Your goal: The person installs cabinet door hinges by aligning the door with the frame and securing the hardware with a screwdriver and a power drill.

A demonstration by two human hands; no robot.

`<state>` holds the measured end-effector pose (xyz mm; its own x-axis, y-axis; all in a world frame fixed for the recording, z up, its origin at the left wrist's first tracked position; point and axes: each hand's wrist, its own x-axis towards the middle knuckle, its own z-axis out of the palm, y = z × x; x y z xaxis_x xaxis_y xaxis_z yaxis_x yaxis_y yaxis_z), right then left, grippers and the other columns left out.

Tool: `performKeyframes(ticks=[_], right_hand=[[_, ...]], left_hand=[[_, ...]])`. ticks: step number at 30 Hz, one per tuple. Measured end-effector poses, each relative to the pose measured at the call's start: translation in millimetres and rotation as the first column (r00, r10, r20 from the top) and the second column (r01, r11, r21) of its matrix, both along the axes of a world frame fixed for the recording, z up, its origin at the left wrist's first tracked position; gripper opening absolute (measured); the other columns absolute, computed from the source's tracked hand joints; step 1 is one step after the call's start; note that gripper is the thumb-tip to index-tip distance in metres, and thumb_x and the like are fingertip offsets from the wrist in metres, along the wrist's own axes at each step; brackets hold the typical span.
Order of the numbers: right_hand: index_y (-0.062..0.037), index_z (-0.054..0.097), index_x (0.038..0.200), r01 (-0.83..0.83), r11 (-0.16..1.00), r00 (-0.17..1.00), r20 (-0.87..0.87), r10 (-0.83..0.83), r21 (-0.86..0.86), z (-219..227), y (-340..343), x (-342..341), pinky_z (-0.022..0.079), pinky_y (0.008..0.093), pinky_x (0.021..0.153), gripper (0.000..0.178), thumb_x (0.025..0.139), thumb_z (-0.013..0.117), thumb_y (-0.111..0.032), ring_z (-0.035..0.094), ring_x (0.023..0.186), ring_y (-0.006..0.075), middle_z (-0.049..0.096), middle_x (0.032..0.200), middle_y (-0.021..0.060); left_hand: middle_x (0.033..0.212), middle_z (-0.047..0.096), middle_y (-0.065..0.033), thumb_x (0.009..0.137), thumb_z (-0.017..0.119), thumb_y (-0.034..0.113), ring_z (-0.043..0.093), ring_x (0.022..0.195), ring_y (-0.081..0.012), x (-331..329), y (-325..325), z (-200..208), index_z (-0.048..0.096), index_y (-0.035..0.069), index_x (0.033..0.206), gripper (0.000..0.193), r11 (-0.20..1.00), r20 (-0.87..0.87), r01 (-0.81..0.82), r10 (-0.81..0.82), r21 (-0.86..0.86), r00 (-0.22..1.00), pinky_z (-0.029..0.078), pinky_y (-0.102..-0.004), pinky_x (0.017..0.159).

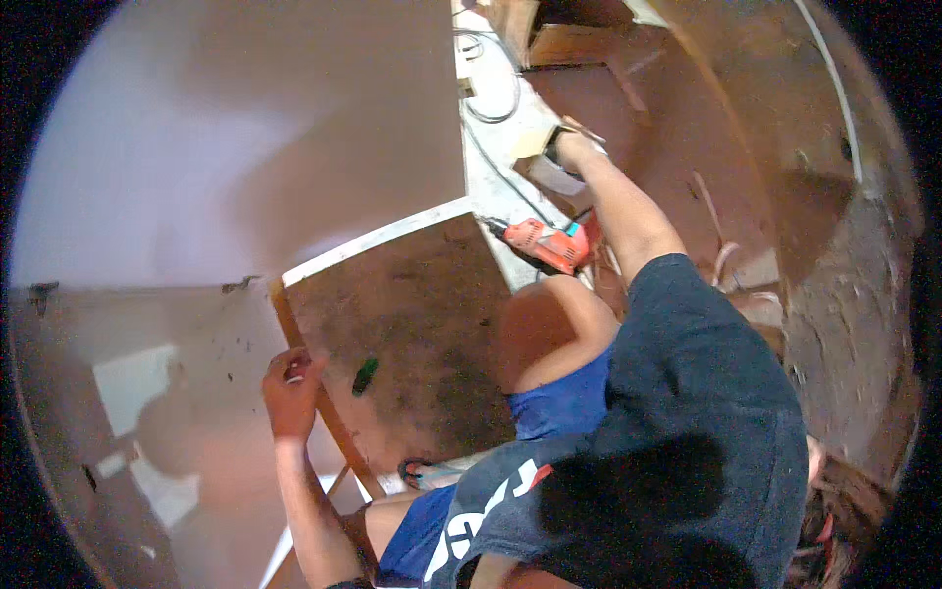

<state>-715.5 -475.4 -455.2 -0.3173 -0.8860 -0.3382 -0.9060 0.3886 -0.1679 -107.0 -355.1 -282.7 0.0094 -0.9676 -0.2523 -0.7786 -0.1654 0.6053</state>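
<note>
My left hand (291, 393) is raised beside a wooden strip (339, 412) along the left side of a brown surface (412, 324). Its fingers curl together in a pinch; I cannot make out what they hold, if anything. Far off to the right, my right hand (572, 149) reaches out beside a pale, yellowish block-like thing (530, 142). The fingers there are hidden, so their grip does not show. Between that arm and my bent knee lies an orange-red power drill (545, 243) with a black chuck.
A large smooth panel (226, 128) fills the far left, with a white-edged strip (378, 239) at its near side. A dark cable (500, 113) loops over a white strip. A small dark green object (365, 376) lies on the brown surface. Wooden pieces (574, 44) stand at the far right.
</note>
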Motion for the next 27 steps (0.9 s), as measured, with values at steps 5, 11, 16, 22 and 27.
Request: performKeyframes(ticks=[5,11,16,22,27], right_hand=[[-0.0008,0.068,0.123,0.344,0.927,0.914,0.282,-0.293,-0.150,-70.1,-3.0,-20.9,0.045,0.0458,0.104,0.043,0.095,0.046,-0.024,0.056,0.129,0.0386,0.061,0.134,0.0275],[0.0012,0.071,0.112,-0.169,0.982,0.968,-0.175,0.183,0.089,-93.5,-6.0,-62.8,0.054,0.0505,0.095,0.036,0.096,0.044,-0.016,0.067,0.113,0.0418,0.067,0.119,0.0287],[0.0007,0.073,0.107,-0.181,0.979,0.954,-0.224,0.199,0.099,-90.7,-7.4,-46.5,0.056,0.0512,0.090,0.031,0.094,0.047,-0.010,0.069,0.108,0.0410,0.069,0.113,0.0292],[0.0001,0.073,0.107,-0.208,0.963,0.916,-0.311,0.253,0.170,-53.0,-3.3,-32.1,0.059,0.0467,0.087,0.025,0.086,0.062,-0.007,0.071,0.106,0.0380,0.072,0.113,0.0228],[-0.0008,0.072,0.107,-0.181,0.958,0.942,-0.242,0.235,0.223,11.7,-9.6,-29.3,0.056,0.0477,0.088,0.030,0.082,0.060,-0.009,0.070,0.104,0.0386,0.069,0.110,0.0267]], left_hand=[[0.107,0.070,-0.0206,0.083,0.082,0.030,0.070,0.092,-0.0277,-13.6,2.5,-16.8,0.068,-0.004,0.115,0.049,0.996,-0.005,0.084,-0.084,-0.016,0.996,0.055,-0.0369,0.083],[0.097,0.073,-0.0170,0.080,0.084,0.032,0.070,0.091,-0.0283,-25.4,2.1,-13.2,0.070,-0.003,0.105,0.045,0.995,-0.025,0.099,-0.099,-0.002,0.995,0.055,-0.0388,0.082],[0.092,0.072,-0.0161,0.081,0.083,0.031,0.070,0.088,-0.0255,-4.3,1.6,-11.7,0.070,-0.002,0.103,0.041,0.991,0.044,0.105,-0.108,0.078,0.993,0.055,-0.0369,0.081],[0.090,0.072,-0.0142,0.082,0.081,0.033,0.070,0.082,-0.0228,4.4,-8.2,-11.3,0.070,-0.003,0.100,0.042,0.982,0.033,0.172,-0.176,0.082,0.984,0.055,-0.0356,0.077],[0.093,0.073,-0.0136,0.083,0.080,0.033,0.070,0.086,-0.0221,-30.7,-23.7,-30.5,0.072,0.000,0.103,0.040,0.986,-0.050,0.116,-0.111,0.118,0.993,0.055,-0.0361,0.079]])
